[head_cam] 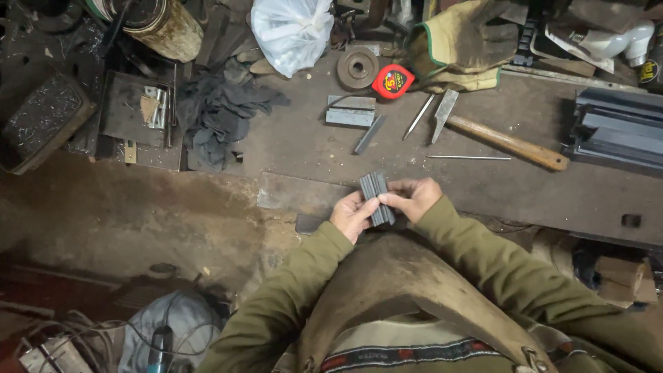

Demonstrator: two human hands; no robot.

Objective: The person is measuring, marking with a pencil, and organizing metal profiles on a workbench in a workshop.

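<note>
Olive sleeves and a worn leather apron [407, 290] fill the near edge, and above them both hands meet over a small bundle of flat metal strips [377, 197]. Left hand [352, 215] has its grip closed round the bundle's lower end; right hand [414, 197] pinches the same strips from the other side, held just in front of the table [311, 148] edge.

The strips look loosely stacked, so a slack pinch could likely let one slide out and drop to the floor, and bare fingers on cut edges risk a nick.

Beyond the bundle lies a red tape measure [392, 81] with a round yellow label, a wooden-handled hammer [501, 138] to its right, and a knotted white plastic bag [291, 31] to its left. A canvas glove [459, 45] with green trim lies right of the tape measure.
</note>
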